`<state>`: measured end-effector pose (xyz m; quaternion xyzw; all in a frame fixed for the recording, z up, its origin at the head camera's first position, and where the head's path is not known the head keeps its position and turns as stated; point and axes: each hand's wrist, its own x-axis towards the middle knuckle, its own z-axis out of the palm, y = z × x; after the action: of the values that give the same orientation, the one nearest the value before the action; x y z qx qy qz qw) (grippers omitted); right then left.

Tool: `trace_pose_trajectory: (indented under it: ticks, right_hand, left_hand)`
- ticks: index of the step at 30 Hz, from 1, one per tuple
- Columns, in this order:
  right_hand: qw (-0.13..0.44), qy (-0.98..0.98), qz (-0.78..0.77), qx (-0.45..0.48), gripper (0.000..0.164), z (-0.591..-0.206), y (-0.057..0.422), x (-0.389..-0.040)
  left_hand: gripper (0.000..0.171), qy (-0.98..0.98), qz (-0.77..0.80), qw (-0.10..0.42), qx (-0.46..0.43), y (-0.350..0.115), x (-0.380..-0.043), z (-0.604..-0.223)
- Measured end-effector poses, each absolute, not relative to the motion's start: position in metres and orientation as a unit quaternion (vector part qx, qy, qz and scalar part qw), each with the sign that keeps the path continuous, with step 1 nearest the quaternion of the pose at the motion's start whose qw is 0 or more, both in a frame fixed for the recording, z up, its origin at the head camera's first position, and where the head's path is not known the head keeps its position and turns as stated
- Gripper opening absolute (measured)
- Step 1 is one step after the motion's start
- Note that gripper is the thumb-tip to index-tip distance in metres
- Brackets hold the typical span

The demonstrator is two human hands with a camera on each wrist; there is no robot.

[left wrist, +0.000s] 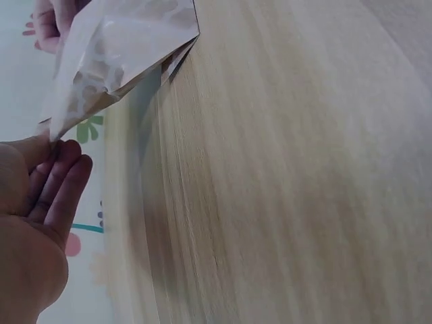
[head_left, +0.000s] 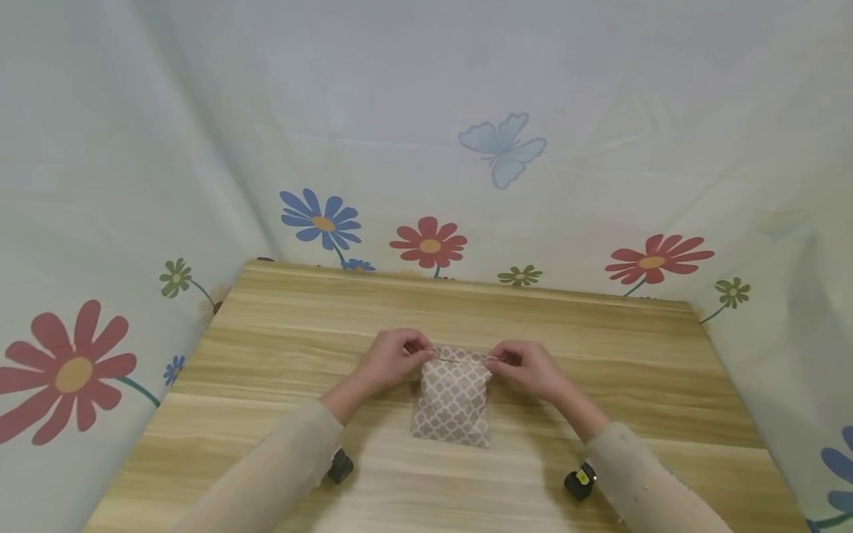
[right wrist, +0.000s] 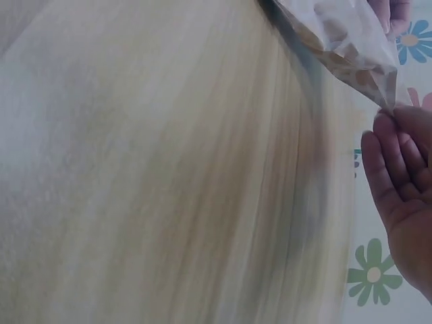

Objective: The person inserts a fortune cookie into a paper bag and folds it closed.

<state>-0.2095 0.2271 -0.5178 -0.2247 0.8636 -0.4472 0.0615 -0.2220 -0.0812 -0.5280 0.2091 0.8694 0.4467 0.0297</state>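
Observation:
A small beige pouch (head_left: pixel 456 400) with a white lattice pattern stands at the middle of the table, its top edge raised toward the far side. My left hand (head_left: pixel 397 358) pinches the pouch's upper left corner between thumb and fingertips. At the upper right corner, my right hand (head_left: pixel 526 366) pinches the pouch the same way. In the left wrist view the pouch (left wrist: pixel 135 47) looks thin and creased, tapering to the left thumb. The right wrist view shows the pouch's corner (right wrist: pixel 364 74) drawn to a point at the right fingertips. Its inside is hidden.
The wood-grain table (head_left: pixel 280 326) reaches to a pale curtain (head_left: pixel 373 89) printed with flowers and a butterfly. Black wrist cameras (head_left: pixel 340 466) hang below both sleeves, close to the table's near part.

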Motion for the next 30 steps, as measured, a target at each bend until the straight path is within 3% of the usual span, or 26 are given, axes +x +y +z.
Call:
trace_pose_trajectory:
  ticks: [8,24,30]
  right_hand:
    - [0.050,0.880,-0.414,-0.227,0.005,-0.523,0.226,-0.212]
    - [0.073,0.896,-0.391,-0.200,0.004,-0.528,0.229,-0.217]
    - [0.068,0.897,-0.402,-0.174,0.009,-0.525,0.233,-0.216]
  left_hand:
    - [0.006,0.909,0.331,-0.017,0.253,-0.075,-0.224,-0.528]
    - [0.006,0.900,0.385,0.038,0.203,-0.076,-0.229,-0.537]
    - [0.005,0.888,0.414,0.036,0.197,-0.077,-0.231,-0.536]
